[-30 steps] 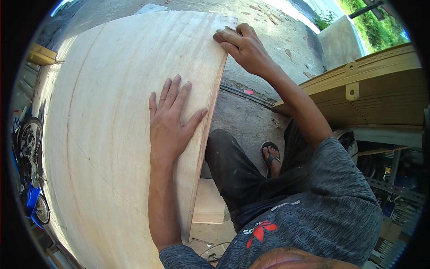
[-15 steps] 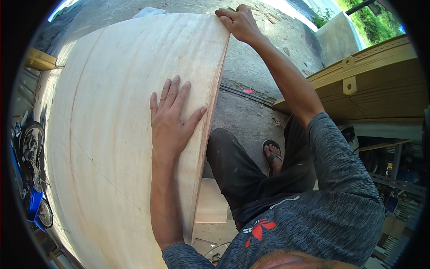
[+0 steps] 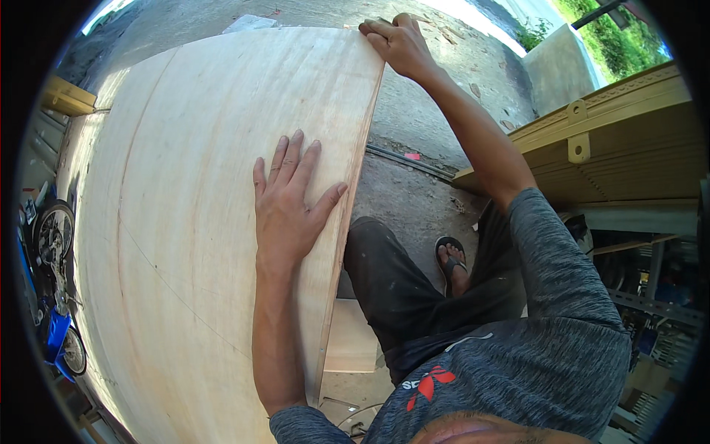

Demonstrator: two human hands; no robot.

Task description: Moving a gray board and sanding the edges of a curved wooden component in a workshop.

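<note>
A large pale plywood panel point(image 3: 177, 200) fills the left and middle of the view, its right edge running beside my leg. My left hand point(image 3: 287, 214) lies flat on its face near that edge, fingers spread and thumb pointing to the rim. At the far right corner of the panel, my right hand point(image 3: 401, 50) is closed with bent fingers over the corner. The undersides of those fingers are hidden, so anything small between them cannot be made out. A faint curved line crosses the panel's surface left of my left forearm.
A blue motorbike point(image 3: 59, 333) stands beyond the panel's left side. On the right, a tan metal shutter door point(image 3: 592, 140) juts out near my right arm. Metal rails point(image 3: 410, 159) cross the concrete floor beside my sandalled foot point(image 3: 452, 263). A smaller board point(image 3: 351, 340) shows below the panel edge.
The whole view has shifted slightly, moving the scene a little down and right. Both hands keep their places on the panel.
</note>
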